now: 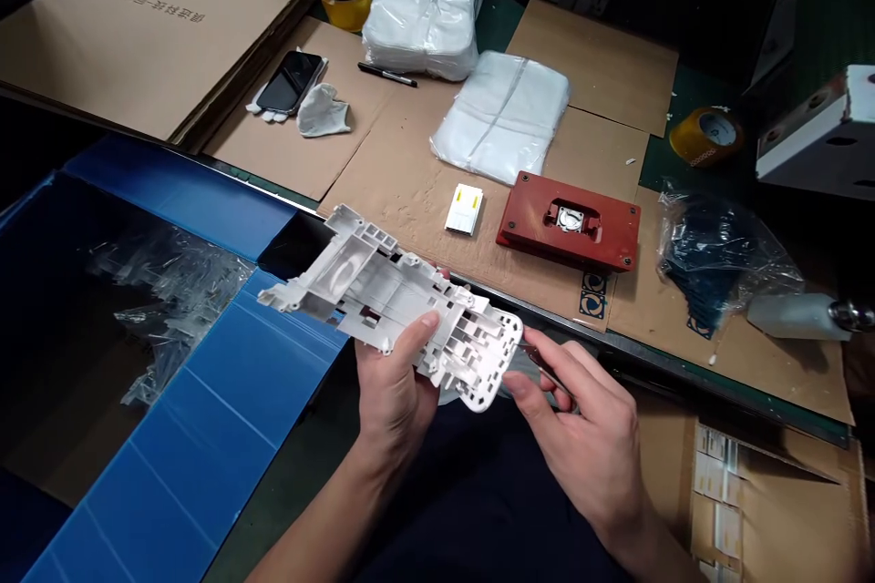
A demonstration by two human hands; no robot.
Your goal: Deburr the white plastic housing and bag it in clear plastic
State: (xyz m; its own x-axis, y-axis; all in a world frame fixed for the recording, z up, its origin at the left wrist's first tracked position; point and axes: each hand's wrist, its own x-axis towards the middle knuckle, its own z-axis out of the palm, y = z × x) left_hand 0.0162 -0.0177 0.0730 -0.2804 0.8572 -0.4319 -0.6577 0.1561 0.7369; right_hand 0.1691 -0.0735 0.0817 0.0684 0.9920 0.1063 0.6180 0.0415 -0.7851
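My left hand [403, 383] is closed on a white molded plastic housing [403, 291], thumb on top and fingers underneath. The housing is tilted and held in the air in front of the bench edge. It has an oval recess at its far left end and rows of small slots at its rounded right end. In my right hand [588, 428], a slim dark tool [543, 366], perhaps a small knife, is gripped between thumb and fingers. Its tip is at the housing's rounded right edge; whether it touches is hard to tell.
On the bench stand a red fixture block [526, 232], a small white part [465, 209], wrapped white bags [506, 114], a phone [293, 82] on gloves and a tape roll [707, 137]. A blue box [239, 373] with bagged parts lies at left; a carton [786, 510] is lower right.
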